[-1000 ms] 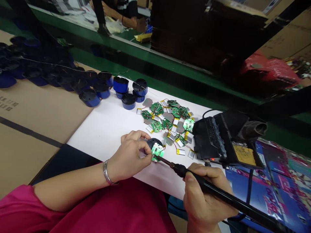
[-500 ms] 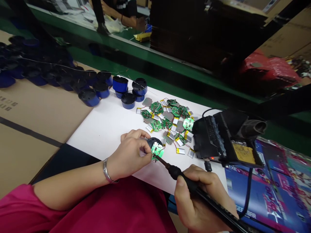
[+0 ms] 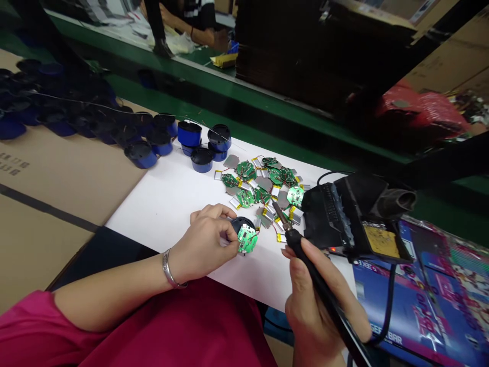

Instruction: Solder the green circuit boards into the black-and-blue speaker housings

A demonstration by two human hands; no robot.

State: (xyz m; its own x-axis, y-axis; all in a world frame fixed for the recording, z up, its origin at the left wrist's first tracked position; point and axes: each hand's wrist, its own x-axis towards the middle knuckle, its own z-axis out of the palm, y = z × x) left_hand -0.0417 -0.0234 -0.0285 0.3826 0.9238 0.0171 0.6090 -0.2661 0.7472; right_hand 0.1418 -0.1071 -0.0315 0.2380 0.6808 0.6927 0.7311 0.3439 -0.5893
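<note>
My left hand (image 3: 204,240), with a silver bracelet at the wrist, pinches a round green circuit board (image 3: 247,240) that rests on a black round housing (image 3: 241,225) on the white sheet (image 3: 164,204). My right hand (image 3: 315,300) grips a black soldering iron (image 3: 305,260). Its tip points up and away, toward the pile of green boards and small silver batteries (image 3: 267,188), well right of the held board.
A black soldering station (image 3: 344,216) with a yellow sponge stands at the right, on a colourful printed sheet. Blue and black round housings (image 3: 191,140) cluster at the back left on cardboard. Another person's arms show across the green conveyor.
My right hand lifted the soldering iron off the held board and swung its tip up and right toward the pile. My left hand stayed put.
</note>
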